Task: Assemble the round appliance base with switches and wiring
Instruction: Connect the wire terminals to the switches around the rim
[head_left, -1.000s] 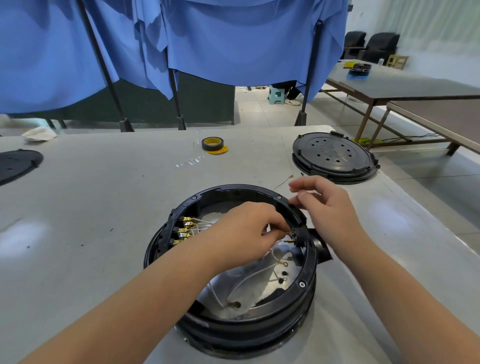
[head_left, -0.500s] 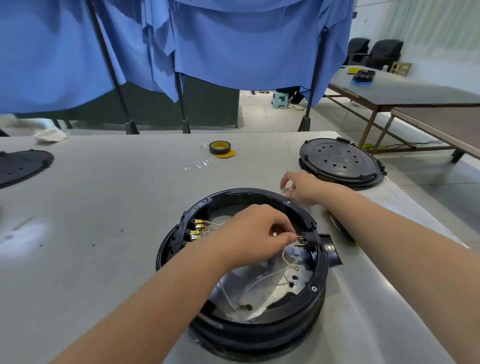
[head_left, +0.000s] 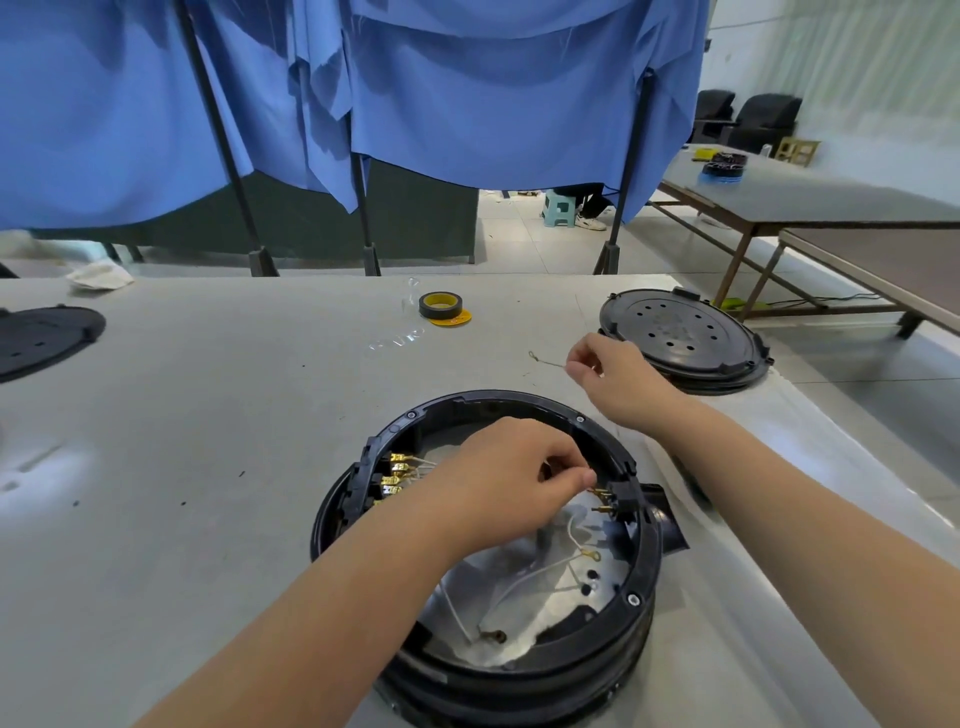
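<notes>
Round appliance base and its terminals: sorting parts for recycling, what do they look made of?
Round appliance base: likely matte black moulded plastic, with ribs and screw bosses on its rim. Terminals: shiny gold-coloured metal, perhaps brass. Inner plate: reflective silver, apparently sheet metal.

Open table (head_left: 208, 441) left of base (head_left: 639, 561) — lid (head_left: 680, 338), tape (head_left: 440, 305) crowd beyond.

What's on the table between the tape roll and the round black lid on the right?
Bare table directly between tape roll and lid, per the head view.
</notes>
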